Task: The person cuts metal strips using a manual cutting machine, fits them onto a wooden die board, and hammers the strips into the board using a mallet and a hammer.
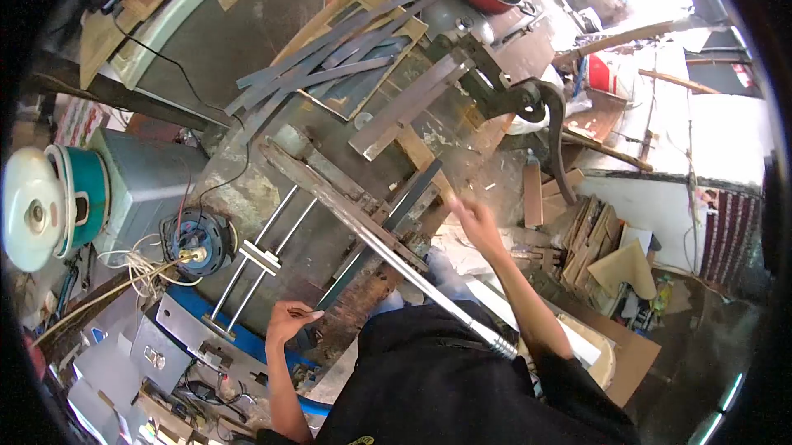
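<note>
Strip (342, 280), probably stiff, light and sharp-edged, suits end holds either side of the silver bar (414, 274); the left hand (289, 321) pinches one end, the blurred right hand's (477, 224) grip unclear.

No text, label or number can be read. The small yellow mark (361, 441) on the plain black fabric shirt (437, 371) is cut off and illegible.
</note>
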The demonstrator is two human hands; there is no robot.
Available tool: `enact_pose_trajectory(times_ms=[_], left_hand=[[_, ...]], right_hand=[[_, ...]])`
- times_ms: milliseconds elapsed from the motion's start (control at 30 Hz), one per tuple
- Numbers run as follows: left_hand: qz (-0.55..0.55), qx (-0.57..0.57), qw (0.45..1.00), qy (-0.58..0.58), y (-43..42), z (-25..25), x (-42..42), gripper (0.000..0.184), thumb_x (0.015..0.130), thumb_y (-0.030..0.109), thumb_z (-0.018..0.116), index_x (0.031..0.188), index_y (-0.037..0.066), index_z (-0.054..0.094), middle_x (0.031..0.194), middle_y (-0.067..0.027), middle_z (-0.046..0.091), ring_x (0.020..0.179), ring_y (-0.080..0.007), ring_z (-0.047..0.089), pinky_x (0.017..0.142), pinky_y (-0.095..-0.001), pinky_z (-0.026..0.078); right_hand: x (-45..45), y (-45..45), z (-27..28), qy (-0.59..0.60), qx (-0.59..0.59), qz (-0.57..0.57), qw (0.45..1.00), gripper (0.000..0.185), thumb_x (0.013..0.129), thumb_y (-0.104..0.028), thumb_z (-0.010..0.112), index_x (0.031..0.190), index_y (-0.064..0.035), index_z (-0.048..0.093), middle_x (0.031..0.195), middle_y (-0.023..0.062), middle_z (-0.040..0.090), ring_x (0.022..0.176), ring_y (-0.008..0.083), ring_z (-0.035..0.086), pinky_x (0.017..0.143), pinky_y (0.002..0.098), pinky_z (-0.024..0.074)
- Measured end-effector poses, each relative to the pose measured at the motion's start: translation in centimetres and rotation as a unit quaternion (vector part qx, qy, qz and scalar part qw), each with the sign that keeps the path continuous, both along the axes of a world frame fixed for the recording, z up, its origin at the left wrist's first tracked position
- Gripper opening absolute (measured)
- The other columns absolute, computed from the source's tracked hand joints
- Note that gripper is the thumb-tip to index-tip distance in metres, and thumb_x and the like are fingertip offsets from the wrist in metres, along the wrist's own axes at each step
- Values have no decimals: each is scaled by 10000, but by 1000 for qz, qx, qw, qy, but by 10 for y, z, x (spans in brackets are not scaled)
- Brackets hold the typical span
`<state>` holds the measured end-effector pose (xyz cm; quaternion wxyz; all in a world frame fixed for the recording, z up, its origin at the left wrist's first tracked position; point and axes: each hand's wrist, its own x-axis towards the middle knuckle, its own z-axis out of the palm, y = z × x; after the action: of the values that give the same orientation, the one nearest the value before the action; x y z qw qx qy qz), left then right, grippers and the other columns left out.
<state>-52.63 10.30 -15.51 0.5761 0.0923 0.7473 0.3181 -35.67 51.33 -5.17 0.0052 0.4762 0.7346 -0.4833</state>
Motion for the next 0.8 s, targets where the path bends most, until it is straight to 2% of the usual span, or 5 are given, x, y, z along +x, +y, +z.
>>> enact_pose_trajectory(times_ms=[67, 133, 333, 567, 800], left_hand=[[50, 24, 995, 81, 1, 5, 10, 226, 757, 161, 881, 750, -16, 740, 698, -91, 712, 655, -162, 660, 620, -352, 521], [73, 27, 991, 110, -5, 5, 21, 210, 764, 160, 876, 749, -2, 743, 686, -83, 706, 645, -153, 652, 612, -345, 514], [59, 29, 988, 143, -3, 18, 29, 201, 756, 145, 862, 712, 6, 724, 677, -74, 701, 652, -132, 641, 658, -337, 511], [75, 89, 954, 276, -8, 35, -7, 221, 784, 71, 824, 676, 8, 642, 596, -65, 615, 615, -112, 565, 589, -317, 465], [107, 99, 980, 138, 50, -18, 18, 298, 722, 209, 911, 836, 30, 701, 686, -36, 659, 658, -106, 590, 615, -322, 496]], right_hand=[[-20, 22, -44, 35, -5, -74, 997, 612, 951, -491, 645, 1174, 79, 666, 979, 89, 715, 909, 176, 638, 835, 330, 493], [-29, 45, -98, 126, -196, -187, 954, 499, 916, -367, 739, 1148, 71, 678, 1005, 84, 710, 889, 152, 650, 781, 277, 503], [-24, 50, -118, 166, -231, -276, 918, 463, 837, -201, 834, 1140, 101, 656, 945, 104, 708, 850, 165, 675, 709, 269, 524], [-93, 47, -71, 186, -196, -127, 954, 244, 818, -166, 813, 944, 36, 757, 787, 6, 695, 726, 115, 612, 655, 295, 498], [-25, 119, -116, 77, 23, -143, 986, 361, 867, -293, 787, 997, 38, 730, 871, 76, 714, 757, 134, 611, 710, 311, 499]])
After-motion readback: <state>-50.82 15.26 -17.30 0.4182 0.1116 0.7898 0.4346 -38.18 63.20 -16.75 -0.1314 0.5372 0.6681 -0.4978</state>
